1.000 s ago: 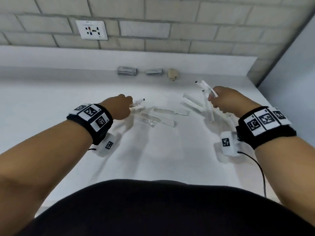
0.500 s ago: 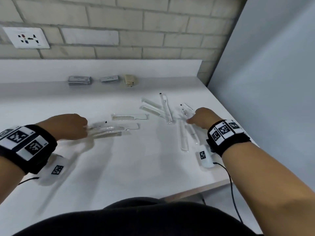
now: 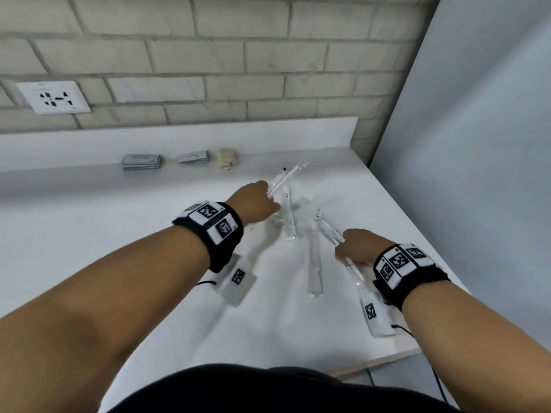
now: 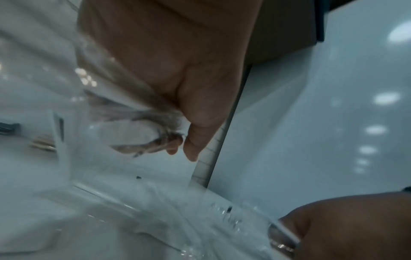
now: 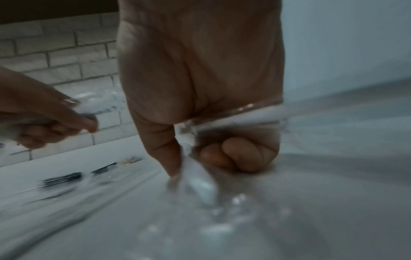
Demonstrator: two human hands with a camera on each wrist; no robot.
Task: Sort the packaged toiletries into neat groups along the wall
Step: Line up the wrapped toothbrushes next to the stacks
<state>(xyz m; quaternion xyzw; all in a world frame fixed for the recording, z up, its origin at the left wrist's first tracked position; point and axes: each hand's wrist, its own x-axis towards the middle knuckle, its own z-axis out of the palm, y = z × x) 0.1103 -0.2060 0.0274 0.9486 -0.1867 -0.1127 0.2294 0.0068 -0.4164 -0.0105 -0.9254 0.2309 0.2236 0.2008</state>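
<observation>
You get even, soft overhead light in the head view, with faint shadows under both arms on the counter. Bricks bow at the edges. Both wrist views are dim and motion-smeared; ceiling lights glare off the side panel.

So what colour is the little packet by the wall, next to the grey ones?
Beige packet, head view.

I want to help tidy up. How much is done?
Done: two stacks of grey flat packets and a beige packet sit by the wall. In hand: the left hand and right hand each grip clear-wrapped white sticks. Left: clear long packets scattered on the counter.
</observation>
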